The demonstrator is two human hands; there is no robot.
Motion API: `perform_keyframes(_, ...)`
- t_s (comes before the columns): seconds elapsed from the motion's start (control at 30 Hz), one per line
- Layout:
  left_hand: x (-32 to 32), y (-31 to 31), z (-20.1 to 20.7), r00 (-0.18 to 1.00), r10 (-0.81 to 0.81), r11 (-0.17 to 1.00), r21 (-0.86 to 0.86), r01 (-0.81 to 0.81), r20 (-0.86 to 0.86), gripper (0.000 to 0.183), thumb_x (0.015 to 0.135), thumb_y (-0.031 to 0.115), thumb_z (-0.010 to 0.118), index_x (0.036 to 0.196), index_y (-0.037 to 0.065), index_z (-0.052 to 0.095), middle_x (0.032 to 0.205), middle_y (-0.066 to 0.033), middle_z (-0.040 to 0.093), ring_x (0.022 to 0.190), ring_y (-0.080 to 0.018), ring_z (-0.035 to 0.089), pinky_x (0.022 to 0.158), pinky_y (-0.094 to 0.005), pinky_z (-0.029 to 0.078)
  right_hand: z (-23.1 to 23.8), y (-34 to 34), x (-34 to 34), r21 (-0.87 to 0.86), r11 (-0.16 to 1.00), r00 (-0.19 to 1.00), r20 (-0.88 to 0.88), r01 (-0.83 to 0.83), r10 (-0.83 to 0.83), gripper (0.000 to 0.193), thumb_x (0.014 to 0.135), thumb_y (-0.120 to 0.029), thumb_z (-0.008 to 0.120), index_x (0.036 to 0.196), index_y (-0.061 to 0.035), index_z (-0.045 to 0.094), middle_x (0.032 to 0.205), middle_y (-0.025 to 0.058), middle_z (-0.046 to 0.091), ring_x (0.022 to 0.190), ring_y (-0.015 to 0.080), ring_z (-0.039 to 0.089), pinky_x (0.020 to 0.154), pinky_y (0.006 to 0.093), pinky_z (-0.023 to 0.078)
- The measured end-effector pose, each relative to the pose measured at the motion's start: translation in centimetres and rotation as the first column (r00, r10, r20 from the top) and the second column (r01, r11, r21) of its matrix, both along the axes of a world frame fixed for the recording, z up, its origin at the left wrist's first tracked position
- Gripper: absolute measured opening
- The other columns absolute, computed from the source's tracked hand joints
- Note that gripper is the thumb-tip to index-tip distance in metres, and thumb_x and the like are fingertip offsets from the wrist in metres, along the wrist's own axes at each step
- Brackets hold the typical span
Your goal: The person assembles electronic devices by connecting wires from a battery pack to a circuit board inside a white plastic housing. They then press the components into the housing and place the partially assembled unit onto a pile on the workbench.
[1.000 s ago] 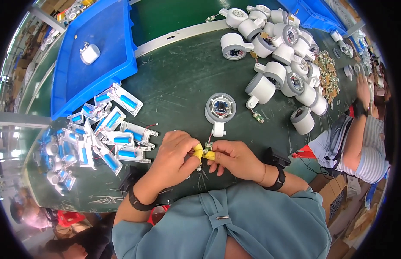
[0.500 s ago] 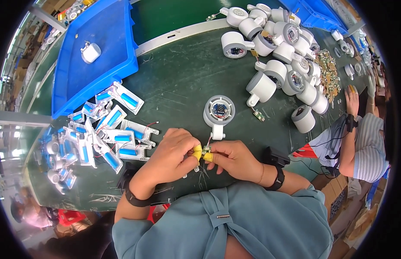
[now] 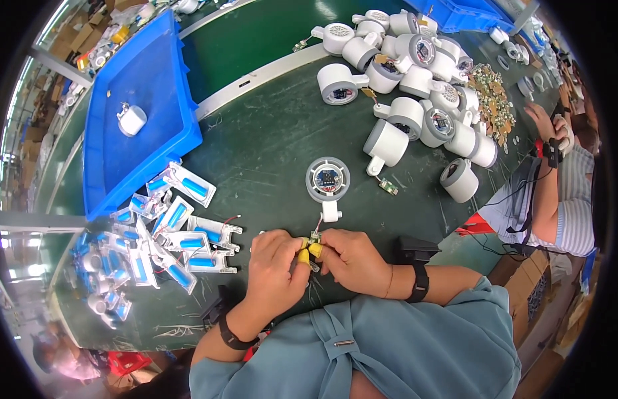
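Observation:
A small green circuit board [image 3: 315,236] is pinched between my two hands, most of it hidden by the fingertips. Thin wires run from it to a white housing [image 3: 327,179] with a grey rim and a short handle, lying face up on the table just beyond. My left hand [image 3: 277,265] has its thumb and forefinger, in yellow finger covers, closed at the board's near side. My right hand [image 3: 353,261], with a yellow-covered thumb, is closed on the same board from the right. The fingertips of both hands meet there.
On the left lie several white shells with blue cells [image 3: 191,243] below a blue tray [image 3: 189,126] holding one white part [image 3: 132,120]. Many white housings [image 3: 386,144] crowd the back right, beside a heap of small boards [image 3: 493,106]. A co-worker's arm [image 3: 547,193] reaches in at right.
My left hand has turned, its fingers lower and closer around the board. My head view has shifted, so the tray and the housings appear displaced. The co-worker's hands have moved closer together.

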State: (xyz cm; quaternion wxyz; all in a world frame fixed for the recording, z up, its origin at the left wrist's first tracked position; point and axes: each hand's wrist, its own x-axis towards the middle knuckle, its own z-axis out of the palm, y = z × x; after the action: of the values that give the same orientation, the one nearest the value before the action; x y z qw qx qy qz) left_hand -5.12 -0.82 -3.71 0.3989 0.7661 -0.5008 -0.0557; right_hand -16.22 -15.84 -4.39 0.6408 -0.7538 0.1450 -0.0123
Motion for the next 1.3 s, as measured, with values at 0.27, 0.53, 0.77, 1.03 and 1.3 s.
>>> perform_keyframes(0.27,-0.3,-0.5,-0.2,0.991,-0.026,1.000,-0.006,0.027,0.131,0.031,0.068,-0.001,0.062,0.098,-0.002,0.060,0.087,-0.0125,0.062,0.091,-0.0323,0.059,0.083,-0.0456,0.042,-0.7,0.2,0.1,-0.190,0.982,0.994,0.105,0.019,0.001,0.010,0.092,0.002,0.051,0.083,0.0031,0.054,0.076,0.0133,0.060,0.059,0.0187,0.066,0.050,0.0323,0.049)
perform_keyframes(0.53,1.9,-0.1,0.1,0.983,-0.147,0.989,0.037,0.144,0.113,0.031,0.069,0.004,0.063,0.101,-0.001,0.062,0.088,-0.0109,0.062,0.090,-0.0303,0.060,0.089,-0.0463,0.043,-0.4,0.2,0.1,-0.087,0.996,0.998,0.068,0.021,-0.015,0.007,0.093,-0.001,0.054,0.088,0.0029,0.055,0.077,0.0133,0.060,0.060,0.0191,0.066,0.050,0.0318,0.050)
perform_keyframes(0.77,1.9,-0.6,1.1,0.985,-0.169,0.981,0.092,0.172,-0.038,0.031,0.073,0.008,0.066,0.103,0.002,0.063,0.084,-0.0083,0.062,0.085,-0.0287,0.060,0.091,-0.0440,0.042,-0.7,0.4,-0.1,-0.247,0.968,0.988,0.158,0.043,-0.004,0.011,0.085,-0.006,0.066,0.089,-0.0007,0.057,0.075,0.0130,0.061,0.062,0.0281,0.064,0.057,0.0383,0.051)
perform_keyframes(1.03,1.4,-0.8,0.4,0.992,-0.107,0.991,0.072,0.111,-0.062,0.026,0.071,0.008,0.072,0.095,0.006,0.062,0.078,-0.0062,0.061,0.079,-0.0273,0.060,0.086,-0.0424,0.043,-0.8,0.5,0.0,-0.298,0.954,0.983,0.180,0.034,0.021,0.014,0.081,-0.008,0.069,0.087,-0.0018,0.057,0.073,0.0126,0.060,0.063,0.0308,0.061,0.057,0.0394,0.049)
perform_keyframes(1.3,1.2,-1.0,0.4,0.993,-0.105,0.993,0.051,0.108,-0.062,0.024,0.072,0.008,0.070,0.093,0.005,0.061,0.078,-0.0071,0.060,0.081,-0.0285,0.060,0.085,-0.0423,0.042,-0.2,0.4,0.0,-0.277,0.960,0.992,0.105,-0.035,0.067,0.014,0.083,-0.009,0.065,0.088,0.0002,0.057,0.079,0.0168,0.063,0.072,0.0360,0.062,0.065,0.0453,0.051)
